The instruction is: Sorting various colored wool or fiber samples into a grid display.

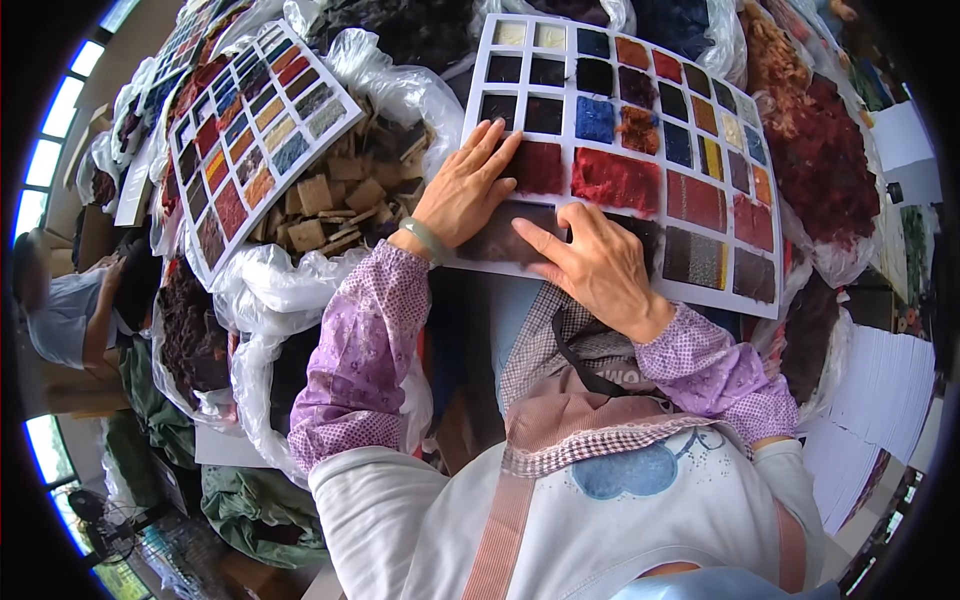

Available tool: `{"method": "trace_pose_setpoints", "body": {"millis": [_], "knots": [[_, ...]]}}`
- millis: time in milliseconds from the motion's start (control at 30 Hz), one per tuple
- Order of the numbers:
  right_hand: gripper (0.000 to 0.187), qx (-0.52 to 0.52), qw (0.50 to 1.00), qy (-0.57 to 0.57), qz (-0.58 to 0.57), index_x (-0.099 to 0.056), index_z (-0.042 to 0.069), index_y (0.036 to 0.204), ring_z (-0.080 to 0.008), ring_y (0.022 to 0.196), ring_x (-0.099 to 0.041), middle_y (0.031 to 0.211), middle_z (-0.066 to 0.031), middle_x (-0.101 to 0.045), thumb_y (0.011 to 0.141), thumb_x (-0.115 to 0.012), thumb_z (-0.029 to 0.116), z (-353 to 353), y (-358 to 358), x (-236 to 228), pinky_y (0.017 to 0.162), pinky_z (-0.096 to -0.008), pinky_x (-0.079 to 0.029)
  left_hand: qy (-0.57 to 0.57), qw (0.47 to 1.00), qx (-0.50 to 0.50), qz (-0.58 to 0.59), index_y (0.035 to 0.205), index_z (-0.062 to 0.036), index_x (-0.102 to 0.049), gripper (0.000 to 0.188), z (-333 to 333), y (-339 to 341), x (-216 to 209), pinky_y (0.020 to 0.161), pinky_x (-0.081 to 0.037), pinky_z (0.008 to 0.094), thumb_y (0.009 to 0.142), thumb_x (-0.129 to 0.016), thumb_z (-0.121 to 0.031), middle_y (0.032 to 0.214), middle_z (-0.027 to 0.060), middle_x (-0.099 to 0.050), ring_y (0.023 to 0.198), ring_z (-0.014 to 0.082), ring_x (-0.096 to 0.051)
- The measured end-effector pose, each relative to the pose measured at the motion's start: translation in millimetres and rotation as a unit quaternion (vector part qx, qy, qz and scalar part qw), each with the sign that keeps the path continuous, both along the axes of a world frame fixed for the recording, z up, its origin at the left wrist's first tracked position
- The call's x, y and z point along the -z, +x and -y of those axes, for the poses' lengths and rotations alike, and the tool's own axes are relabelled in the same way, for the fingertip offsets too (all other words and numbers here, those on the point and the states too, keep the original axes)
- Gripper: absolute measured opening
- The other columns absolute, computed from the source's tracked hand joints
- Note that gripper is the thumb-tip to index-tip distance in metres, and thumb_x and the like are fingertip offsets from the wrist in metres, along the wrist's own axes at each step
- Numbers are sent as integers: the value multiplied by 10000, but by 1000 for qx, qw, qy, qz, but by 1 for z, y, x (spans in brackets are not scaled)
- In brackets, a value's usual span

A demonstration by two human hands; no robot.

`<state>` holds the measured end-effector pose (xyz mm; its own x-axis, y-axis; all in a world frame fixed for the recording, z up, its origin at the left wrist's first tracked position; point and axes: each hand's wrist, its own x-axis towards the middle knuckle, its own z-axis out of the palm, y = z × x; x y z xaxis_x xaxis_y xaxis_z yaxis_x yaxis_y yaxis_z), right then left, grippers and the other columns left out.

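Note:
A white sample board (pixel 610 222) with rows of windows lies tilted before me, filled with fuzzy swatches in red, blue, orange, cream and dark tones. My left hand (pixel 462 190) rests flat along its left edge, fingers stretched over the dark swatches there. At the lower row, my right hand (pixel 605 262) touches a wide dark brown swatch (pixel 488 240). Its index finger and thumb are apart and the other fingers bend inward, with nothing visible between them. A large red swatch (pixel 615 181) sits just above this hand.
A second swatch board (pixel 262 135) leans at the left over a plastic bag (pixel 275 290) of small tan pieces (pixel 330 190). Bags of dark red fibre (pixel 825 165) stand at the right, above stacked white sheets (pixel 880 385). Another person (pixel 75 310) is at the far left.

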<state>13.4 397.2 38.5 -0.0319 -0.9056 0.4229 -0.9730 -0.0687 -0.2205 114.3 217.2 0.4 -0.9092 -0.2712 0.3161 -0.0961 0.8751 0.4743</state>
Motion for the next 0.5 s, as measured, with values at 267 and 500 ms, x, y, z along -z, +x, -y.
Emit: {"method": "trace_pose_setpoints", "body": {"millis": [267,500], "knots": [[454,2,990,95,100,-570,99,1013,-221,736,-564,815,-59,-480,601,-731,202,11,-15,-6,584,-316,-465,17,999,37,16,1304,-127,-360,677,-14,24,-9,1017,-224,417,753,-588,-450,1358,223,-246,1284,372,-174],[310,41,994,41,95,-580,85,853,-165,690,-552,747,-27,-477,611,-708,231,14,-1,-1,544,-304,-461,70,997,24,10,1298,-143,-369,666,-11,23,-13,1009,-250,408,738,-612,-410,1364,223,-233,1269,386,-202]]}}
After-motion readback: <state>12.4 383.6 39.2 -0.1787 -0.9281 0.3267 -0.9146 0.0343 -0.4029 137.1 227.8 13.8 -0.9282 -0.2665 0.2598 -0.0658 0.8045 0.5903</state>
